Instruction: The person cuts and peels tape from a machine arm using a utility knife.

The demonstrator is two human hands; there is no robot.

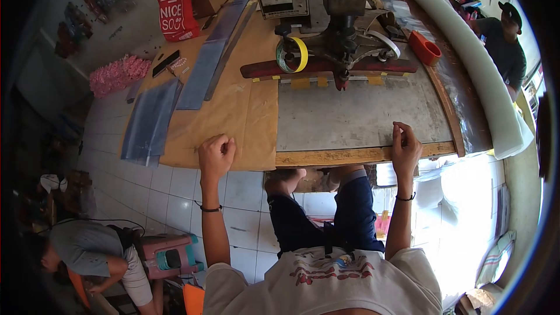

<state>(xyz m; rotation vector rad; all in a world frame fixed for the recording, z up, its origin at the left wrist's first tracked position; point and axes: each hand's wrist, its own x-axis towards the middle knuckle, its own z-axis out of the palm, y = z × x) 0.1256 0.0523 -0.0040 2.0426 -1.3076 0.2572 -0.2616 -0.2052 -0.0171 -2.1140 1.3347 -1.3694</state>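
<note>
My left hand [217, 154] is curled into a loose fist at the front edge of the brown paper-covered table top [245, 122], with nothing showing in it. At the front right of the grey metal plate [361, 111], my right hand [406, 147] has its fingers bent and closed, also with nothing visible in it. Beyond the plate stands a machine head [341, 44] with a long dark red bar [379, 65] across it. Yellow tape pieces line the bar. A roll of yellow tape [302, 55] hangs on the machine's left side.
Clear blue-tinted plastic sheets [153, 118] lie on the table's left, near a phone [166, 63] and a red bag [175, 9]. An orange-red tape dispenser [424, 48] and a long white foam roll [466, 52] are on the right. One person [93, 256] sits lower left; another [504, 46] stands at right.
</note>
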